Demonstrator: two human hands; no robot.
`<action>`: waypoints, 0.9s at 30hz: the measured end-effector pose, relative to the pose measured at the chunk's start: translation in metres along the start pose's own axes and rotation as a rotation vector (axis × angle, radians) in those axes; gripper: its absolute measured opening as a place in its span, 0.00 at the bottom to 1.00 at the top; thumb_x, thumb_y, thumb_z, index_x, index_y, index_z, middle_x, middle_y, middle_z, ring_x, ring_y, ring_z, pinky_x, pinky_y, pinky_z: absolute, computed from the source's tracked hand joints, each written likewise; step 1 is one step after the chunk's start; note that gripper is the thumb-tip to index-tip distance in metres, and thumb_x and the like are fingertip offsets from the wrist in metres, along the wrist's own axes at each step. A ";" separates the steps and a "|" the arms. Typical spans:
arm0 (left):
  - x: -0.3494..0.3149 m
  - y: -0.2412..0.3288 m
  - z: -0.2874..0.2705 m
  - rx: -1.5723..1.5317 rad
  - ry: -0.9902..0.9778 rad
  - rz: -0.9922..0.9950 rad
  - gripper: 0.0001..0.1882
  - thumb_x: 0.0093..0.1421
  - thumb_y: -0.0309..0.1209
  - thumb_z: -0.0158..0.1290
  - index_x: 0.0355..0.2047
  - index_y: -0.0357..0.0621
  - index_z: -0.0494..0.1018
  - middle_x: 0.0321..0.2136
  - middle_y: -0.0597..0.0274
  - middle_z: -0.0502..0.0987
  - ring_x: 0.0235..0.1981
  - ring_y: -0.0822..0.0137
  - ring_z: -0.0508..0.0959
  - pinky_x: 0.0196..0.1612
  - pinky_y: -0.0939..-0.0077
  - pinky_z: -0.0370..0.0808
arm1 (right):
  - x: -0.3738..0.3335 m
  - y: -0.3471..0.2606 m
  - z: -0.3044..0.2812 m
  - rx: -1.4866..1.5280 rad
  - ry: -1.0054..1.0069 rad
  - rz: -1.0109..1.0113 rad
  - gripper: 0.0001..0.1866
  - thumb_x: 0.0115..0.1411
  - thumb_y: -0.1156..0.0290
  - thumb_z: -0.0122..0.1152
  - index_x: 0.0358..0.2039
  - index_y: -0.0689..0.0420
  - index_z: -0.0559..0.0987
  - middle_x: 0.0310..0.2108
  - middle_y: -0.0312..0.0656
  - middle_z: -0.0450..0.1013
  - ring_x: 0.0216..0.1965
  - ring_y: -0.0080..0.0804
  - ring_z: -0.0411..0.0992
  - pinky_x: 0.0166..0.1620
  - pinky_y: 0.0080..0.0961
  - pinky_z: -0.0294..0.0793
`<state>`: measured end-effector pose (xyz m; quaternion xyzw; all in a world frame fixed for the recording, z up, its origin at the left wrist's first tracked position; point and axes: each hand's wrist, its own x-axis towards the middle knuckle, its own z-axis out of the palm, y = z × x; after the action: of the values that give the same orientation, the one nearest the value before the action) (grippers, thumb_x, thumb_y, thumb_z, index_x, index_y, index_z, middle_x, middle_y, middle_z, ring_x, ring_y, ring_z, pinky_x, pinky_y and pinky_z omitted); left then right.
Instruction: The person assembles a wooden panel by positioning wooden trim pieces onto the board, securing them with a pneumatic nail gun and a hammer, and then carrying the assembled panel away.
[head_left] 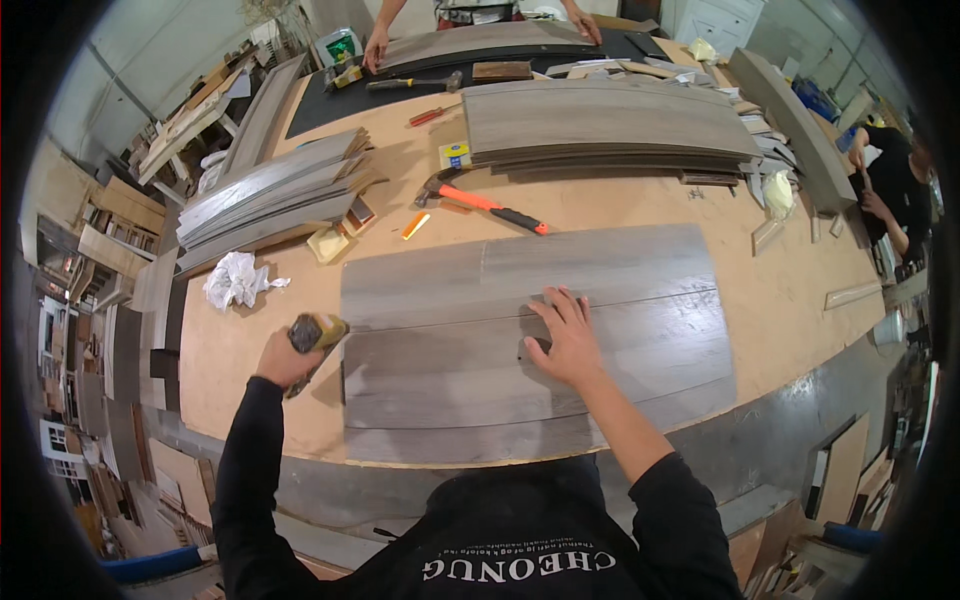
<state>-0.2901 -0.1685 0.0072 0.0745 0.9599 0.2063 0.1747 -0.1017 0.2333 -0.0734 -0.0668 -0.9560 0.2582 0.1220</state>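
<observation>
A yellow-and-black hand tool, perhaps a power tool, (pixel 318 331) is gripped in my left hand (pixel 286 360); its exact kind is hard to make out. Its front end meets or nearly meets the left edge of a panel of grey wood-look planks (pixel 440 370), laid side by side in front of me. My right hand (pixel 568 338) lies on this panel right of its middle, fingers spread, holding nothing. Beyond the panel's far edge rests a claw hammer (pixel 485 203) with an orange-and-black handle. A small orange-and-white piece (pixel 416 226) lies left of it.
Plank stacks stand at far left (pixel 270 195) and far centre (pixel 610 120). A crumpled white plastic bag (pixel 240 280) sits at left. Across the worktable (pixel 800 290), another person's hands (pixel 377 48) touch a board; a second hammer (pixel 415 83) lies nearby. Another person (pixel 890 185) works at right.
</observation>
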 end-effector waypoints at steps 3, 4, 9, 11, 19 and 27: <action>-0.054 0.037 0.004 -0.066 -0.049 0.012 0.17 0.40 0.34 0.61 0.26 0.31 0.75 0.20 0.47 0.77 0.25 0.56 0.80 0.32 0.67 0.76 | -0.018 0.045 -0.016 -0.058 0.019 -0.033 0.27 0.47 0.61 0.63 0.50 0.51 0.71 0.58 0.46 0.59 0.63 0.45 0.52 0.62 0.51 0.49; -0.072 0.031 0.010 -0.086 -0.053 0.045 0.16 0.40 0.33 0.61 0.26 0.31 0.75 0.19 0.48 0.77 0.24 0.57 0.80 0.31 0.67 0.76 | -0.027 0.063 -0.031 -0.052 0.038 -0.017 0.28 0.46 0.60 0.64 0.49 0.51 0.71 0.57 0.47 0.60 0.62 0.47 0.53 0.61 0.52 0.50; -0.155 0.044 0.057 -0.170 -0.102 -0.046 0.19 0.40 0.33 0.61 0.32 0.33 0.77 0.21 0.48 0.78 0.23 0.61 0.80 0.28 0.69 0.75 | -0.078 0.154 -0.102 -0.212 0.168 0.109 0.36 0.41 0.56 0.70 0.51 0.52 0.71 0.56 0.50 0.61 0.59 0.50 0.56 0.58 0.51 0.53; -0.176 0.067 0.070 -0.293 -0.127 -0.154 0.17 0.43 0.31 0.60 0.33 0.34 0.77 0.20 0.53 0.78 0.20 0.67 0.79 0.26 0.71 0.74 | -0.094 0.180 -0.125 -0.203 0.170 0.155 0.37 0.40 0.57 0.72 0.52 0.53 0.70 0.56 0.49 0.61 0.58 0.50 0.57 0.57 0.47 0.56; -0.196 0.112 0.107 -0.524 0.026 -0.238 0.12 0.47 0.25 0.56 0.34 0.37 0.74 0.19 0.67 0.74 0.16 0.76 0.72 0.18 0.79 0.68 | -0.106 0.219 -0.186 0.154 -0.088 0.596 0.39 0.39 0.67 0.74 0.55 0.56 0.69 0.42 0.46 0.71 0.37 0.37 0.74 0.41 0.29 0.73; -0.191 0.145 0.103 -0.336 0.041 -0.326 0.10 0.49 0.24 0.55 0.33 0.38 0.72 0.16 0.67 0.71 0.13 0.74 0.71 0.15 0.78 0.68 | -0.124 0.256 -0.193 0.392 -0.285 0.525 0.39 0.41 0.74 0.71 0.57 0.55 0.67 0.34 0.43 0.72 0.28 0.32 0.72 0.36 0.26 0.73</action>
<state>-0.0644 -0.0402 0.0384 -0.1156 0.9149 0.3335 0.1961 0.0858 0.5218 -0.0674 -0.2490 -0.8459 0.4659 -0.0726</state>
